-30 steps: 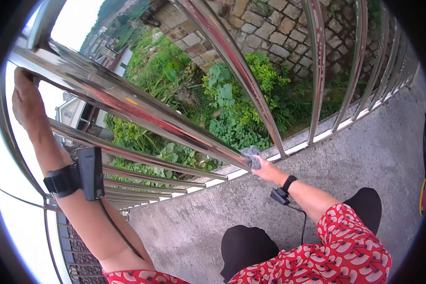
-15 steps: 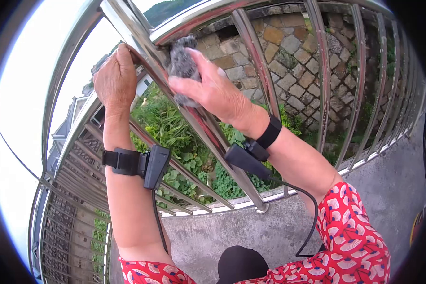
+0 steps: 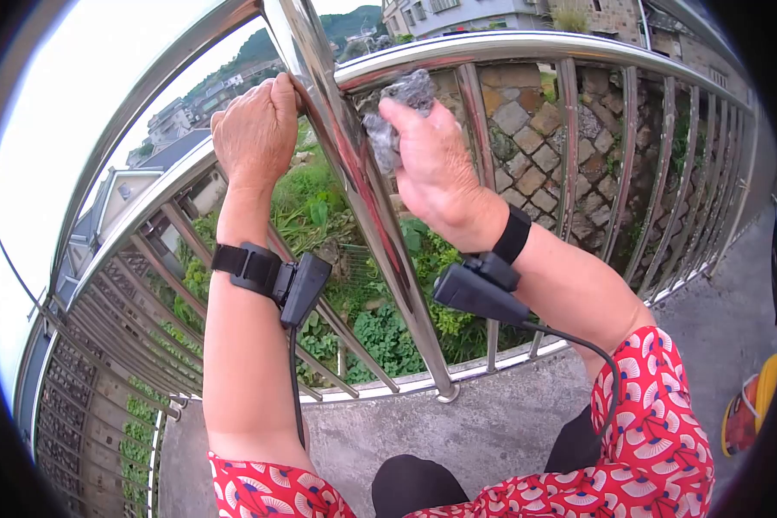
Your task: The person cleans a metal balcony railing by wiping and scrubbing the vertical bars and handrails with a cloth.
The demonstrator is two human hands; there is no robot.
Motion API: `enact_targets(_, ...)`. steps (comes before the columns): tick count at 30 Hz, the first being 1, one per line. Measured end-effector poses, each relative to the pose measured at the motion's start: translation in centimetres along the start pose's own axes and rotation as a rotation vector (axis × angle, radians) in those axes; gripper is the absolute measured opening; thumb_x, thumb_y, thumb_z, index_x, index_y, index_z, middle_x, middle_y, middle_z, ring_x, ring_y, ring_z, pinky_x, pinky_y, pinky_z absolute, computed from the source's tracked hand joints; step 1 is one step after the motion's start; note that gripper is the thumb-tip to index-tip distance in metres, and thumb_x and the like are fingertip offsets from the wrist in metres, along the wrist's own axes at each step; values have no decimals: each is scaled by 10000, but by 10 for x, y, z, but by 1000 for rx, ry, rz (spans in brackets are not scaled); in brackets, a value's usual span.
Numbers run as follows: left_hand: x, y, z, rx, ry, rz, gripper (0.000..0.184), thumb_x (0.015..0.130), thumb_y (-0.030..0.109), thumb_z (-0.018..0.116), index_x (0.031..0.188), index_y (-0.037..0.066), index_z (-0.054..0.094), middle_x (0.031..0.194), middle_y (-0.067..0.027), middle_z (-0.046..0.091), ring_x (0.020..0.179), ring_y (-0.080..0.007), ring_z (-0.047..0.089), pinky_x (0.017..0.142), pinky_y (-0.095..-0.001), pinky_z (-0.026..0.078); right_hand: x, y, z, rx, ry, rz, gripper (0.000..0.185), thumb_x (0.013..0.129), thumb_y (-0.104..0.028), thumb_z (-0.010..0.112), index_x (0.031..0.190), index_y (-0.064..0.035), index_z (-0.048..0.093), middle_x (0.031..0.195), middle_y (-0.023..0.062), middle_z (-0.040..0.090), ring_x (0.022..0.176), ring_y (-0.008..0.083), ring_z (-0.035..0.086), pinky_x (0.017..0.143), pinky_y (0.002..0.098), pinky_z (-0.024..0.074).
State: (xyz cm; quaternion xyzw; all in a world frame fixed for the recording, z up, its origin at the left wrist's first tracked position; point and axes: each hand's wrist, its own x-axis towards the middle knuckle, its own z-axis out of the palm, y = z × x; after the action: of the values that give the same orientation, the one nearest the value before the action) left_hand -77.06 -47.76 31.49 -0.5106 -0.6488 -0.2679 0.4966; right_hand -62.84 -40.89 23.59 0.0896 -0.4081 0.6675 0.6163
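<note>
A shiny metal post (image 3: 367, 203) rises from the concrete floor, with curved handrails meeting it near the top. My left hand (image 3: 259, 125) is closed around the rail just left of the post. My right hand (image 3: 436, 164) grips a grey fuzzy cloth (image 3: 388, 125), which sits right of the post, just under the right-hand handrail (image 3: 509, 47). Both wrists wear black straps with small black devices and cables.
Thin metal bars (image 3: 568, 147) run along both sides down to the concrete floor (image 3: 509, 423). Beyond them are green plants, a stone-block wall (image 3: 526, 164) and houses. A yellow and red object (image 3: 751, 406) lies at the right edge.
The right hand with the grey cloth first rose from the foot of the post to near its top, then moved slightly right. The left hand still holds the rail. The view has tilted up.
</note>
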Motion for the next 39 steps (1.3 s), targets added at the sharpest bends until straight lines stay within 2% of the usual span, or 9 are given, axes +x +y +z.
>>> enact_targets(7,-2,4,-10,-8,-55,-1,498,969,376,239,811,143,650,886,-84,662,897,-303,607,798,-458,396,3,-26,2,220,59,-33,135,934,-108,477,953,-27,584,894,46,610,819,165,573,774,322,461)
enact_targets(11,1,5,-11,-17,-73,-1,489,969,371,243,821,136,645,891,-92,660,902,-301,606,799,-462,394,4,16,18,-271,135,-162,352,864,-57,515,1196,-27,401,1053,92,553,932,164,544,839,345,447)
enact_targets(13,0,5,-9,-10,-75,-4,485,970,369,247,808,132,638,892,-94,657,903,-297,604,796,-463,392,-13,34,18,-693,46,-383,548,799,-63,524,1282,52,294,1188,229,480,1084,328,503,950,376,383)
enact_targets(19,-1,6,-8,-25,-61,-18,480,970,364,245,829,115,631,888,-98,653,895,-296,602,797,-464,391,-8,19,-31,-1046,-217,-669,499,704,-9,494,1193,70,436,1099,298,530,1039,455,500,905,457,421)
enact_targets(21,-1,6,-6,-10,-54,-24,480,969,358,244,834,110,632,893,-100,654,903,-300,601,805,-465,391,-16,18,-58,-1143,-451,-396,482,693,-3,481,1174,27,478,1025,281,568,1004,442,530,882,456,440)
enact_targets(27,-1,8,-2,10,6,-52,469,966,349,252,839,98,628,907,-95,657,925,-301,597,819,-458,389,-159,82,-179,-1225,-456,158,454,692,18,490,1140,-37,533,988,241,591,948,418,566,824,445,470)
enact_targets(33,-3,4,0,-29,36,-13,469,977,367,252,824,114,616,877,-94,645,918,-295,592,804,-454,393,-215,85,-226,-1282,-494,360,472,701,1,518,1174,-14,524,989,187,615,879,299,613,779,345,484)
enact_targets(35,-3,5,-3,-20,17,-32,469,979,365,244,835,113,612,883,-94,645,923,-296,592,810,-452,395,-207,48,-205,-976,-211,520,447,730,-42,547,1173,8,512,939,161,636,848,221,616,788,327,489)
enact_targets(39,-4,5,-6,-5,-18,-20,477,979,372,232,855,106,608,911,-94,647,939,-299,588,826,-449,398,-162,-54,-145,-678,-2,256,470,779,-5,573,1231,-10,445,1042,37,591,894,103,572,815,267,482)
